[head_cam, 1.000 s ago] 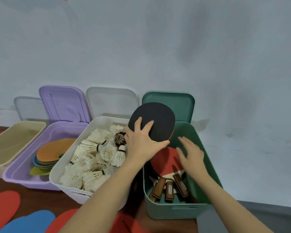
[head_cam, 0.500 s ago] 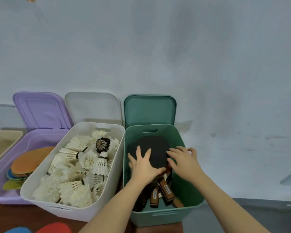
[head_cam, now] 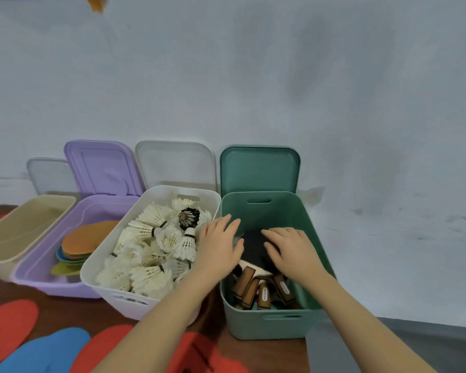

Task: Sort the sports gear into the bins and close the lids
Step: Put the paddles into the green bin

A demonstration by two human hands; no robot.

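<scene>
Both hands are down in the green bin [head_cam: 311,238], flat on the top paddle [head_cam: 254,244]. The left hand [head_cam: 221,244] has straight, spread fingers and lies over the bin's left rim and the paddle's left edge. The right hand [head_cam: 289,250] has its fingers laid loosely on the black rubber face, palm down. Neither hand is curled round anything; it's just contact on top.

The paddle has a black rubber face and sits on a stack. Below the palms, wooden handles [head_cam: 264,290] with pale labels fan toward the near wall of the bin.

The green lid [head_cam: 260,168] stands open beyond the fingertips, against the wall. Just left of the left hand is the white bin [head_cam: 111,275], full of white feather shuttlecocks [head_cam: 148,254] plus one dark one [head_cam: 189,218]. Further left are the purple bin [head_cam: 35,270] with coloured flat discs [head_cam: 86,238], then a beige bin [head_cam: 0,262]. All lids are up.
</scene>
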